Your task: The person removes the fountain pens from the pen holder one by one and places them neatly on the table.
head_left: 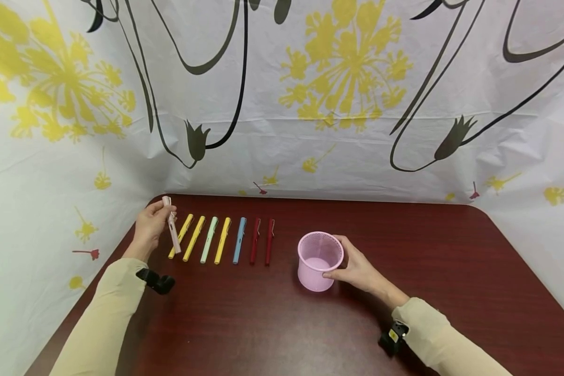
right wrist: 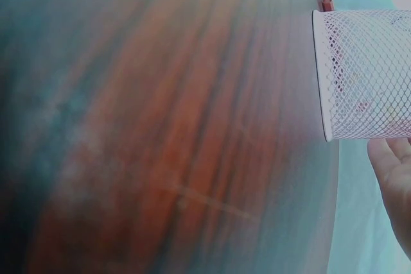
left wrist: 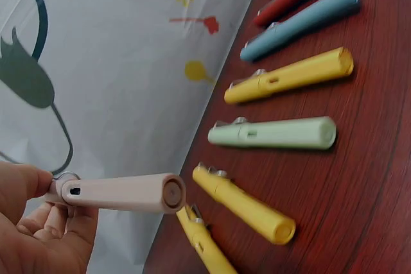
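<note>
At the table's left end, my left hand (head_left: 148, 227) pinches a pale pink pen (head_left: 174, 236) by its clip end. The pen's other end points toward me, overlapping the leftmost yellow pen (head_left: 184, 236) in the head view. In the left wrist view the pink pen (left wrist: 122, 194) is raised, its round end facing the camera. My right hand (head_left: 357, 267) grips a pink mesh pen cup (head_left: 312, 278) from the right, thumb at the near side and fingers behind. The cup stands upright; its visible inside holds nothing. The right wrist view shows its mesh wall (right wrist: 369, 75).
Right of the held pen, a row lies on the dark red wooden table (head_left: 244, 324): a second yellow pen (head_left: 194, 238), a light green pen (head_left: 209, 240), another yellow pen (head_left: 222, 241), a blue pen (head_left: 239, 241) and two red pens (head_left: 255, 242). A patterned sheet (head_left: 282, 172) hangs behind.
</note>
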The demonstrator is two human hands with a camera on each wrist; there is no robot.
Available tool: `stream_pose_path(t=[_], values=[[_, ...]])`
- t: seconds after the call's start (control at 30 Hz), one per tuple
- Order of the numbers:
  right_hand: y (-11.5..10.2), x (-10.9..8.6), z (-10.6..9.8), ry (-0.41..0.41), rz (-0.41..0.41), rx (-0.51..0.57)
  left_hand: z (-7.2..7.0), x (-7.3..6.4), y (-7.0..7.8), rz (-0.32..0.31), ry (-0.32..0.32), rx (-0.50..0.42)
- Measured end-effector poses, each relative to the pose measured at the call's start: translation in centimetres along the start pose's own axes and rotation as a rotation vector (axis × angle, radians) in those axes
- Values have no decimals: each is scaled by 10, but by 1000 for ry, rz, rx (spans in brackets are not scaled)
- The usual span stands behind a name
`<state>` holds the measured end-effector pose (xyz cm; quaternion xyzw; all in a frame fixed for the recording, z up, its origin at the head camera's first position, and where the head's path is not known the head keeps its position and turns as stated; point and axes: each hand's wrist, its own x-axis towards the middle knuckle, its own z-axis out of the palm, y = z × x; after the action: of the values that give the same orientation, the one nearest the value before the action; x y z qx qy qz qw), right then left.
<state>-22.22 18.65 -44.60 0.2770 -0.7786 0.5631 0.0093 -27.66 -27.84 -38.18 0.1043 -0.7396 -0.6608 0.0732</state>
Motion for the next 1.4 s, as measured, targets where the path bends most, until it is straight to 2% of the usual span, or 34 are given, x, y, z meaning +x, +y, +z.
stream_pose_path(t=[0.2, 0.6, 0.67, 1.0, 1.2, 1.4], values=[[0, 0, 0, -2, 5, -12, -14, 6, -6, 8, -16, 54], [0, 0, 1, 8, 4, -25, -27, 11, -20, 10, 3, 350], [0, 1, 2, 11, 8, -34, -28, 12, -22, 11, 15, 376], [-2, 1, 1, 13, 19, -39, -25, 24, -33, -11, 88, 481], [-1, 1, 0, 11, 10, -35, -20, 28, -36, -53, 137, 551], [0, 1, 0, 14, 6, -30, -16, 30, -43, -54, 147, 591]])
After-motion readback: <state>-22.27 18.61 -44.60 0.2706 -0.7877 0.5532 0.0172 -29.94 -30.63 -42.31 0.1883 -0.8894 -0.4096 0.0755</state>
